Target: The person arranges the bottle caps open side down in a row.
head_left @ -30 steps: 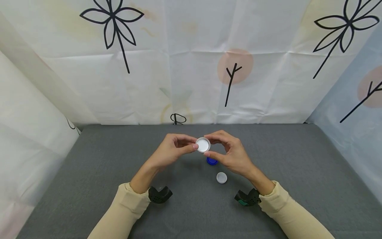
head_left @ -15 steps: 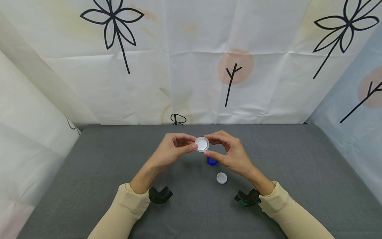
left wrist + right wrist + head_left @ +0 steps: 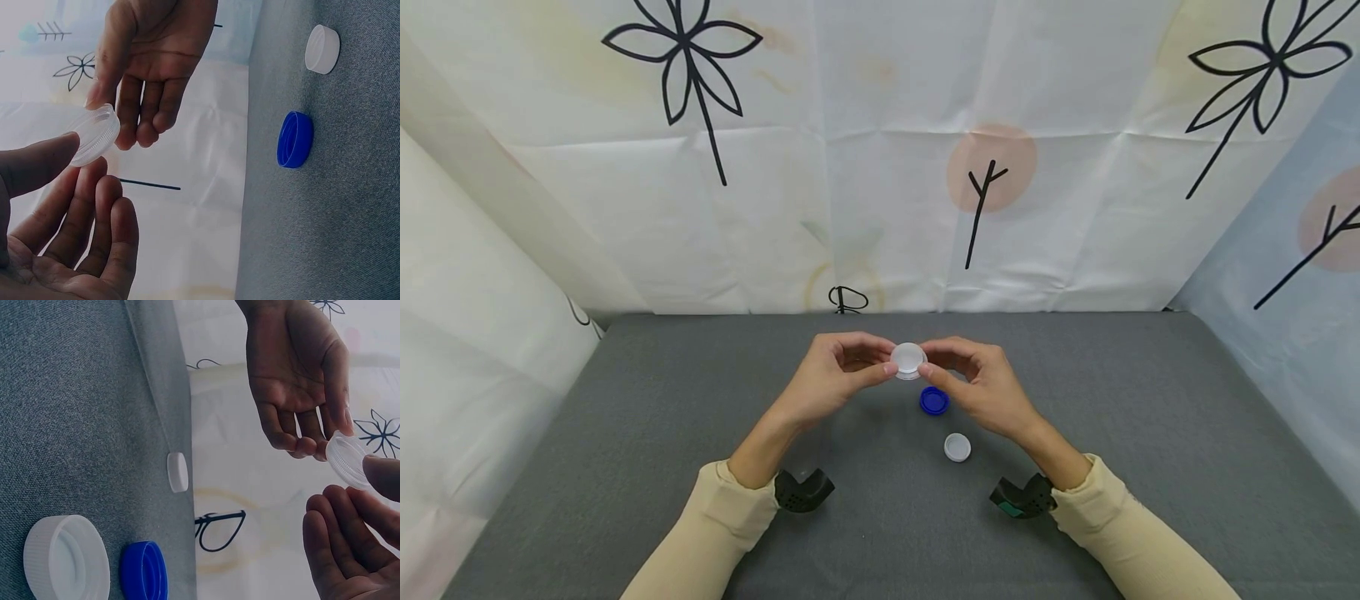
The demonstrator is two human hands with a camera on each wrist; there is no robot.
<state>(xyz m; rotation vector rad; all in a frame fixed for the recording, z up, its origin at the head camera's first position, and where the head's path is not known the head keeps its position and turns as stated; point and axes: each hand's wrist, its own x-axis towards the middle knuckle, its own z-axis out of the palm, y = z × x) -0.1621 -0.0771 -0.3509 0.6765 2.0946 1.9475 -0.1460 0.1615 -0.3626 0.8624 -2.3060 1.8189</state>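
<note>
Between both hands, raised above the table, is a clear ribbed plastic bottle cap. My left hand pinches its left edge between thumb and fingers. My right hand grips the opposite edge, thumb in front and fingers behind. In the left wrist view the clear cap is tilted, with the left thumb on its near side and the right thumb at its far rim. Below the right hand lies a blue bottle cap, hollow side up. Nearer to me sits a white bottle cap, also hollow side up.
Another small white cap stands on the grey tabletop in the right wrist view; the head view does not show it. A patterned white cloth hangs behind the table, with further cloth at both sides.
The clear cap has tilted, so its face now looks different from above. My right thumb has moved up against the cap's edge, uncovering more of the blue cap. My left hand has barely moved.
</note>
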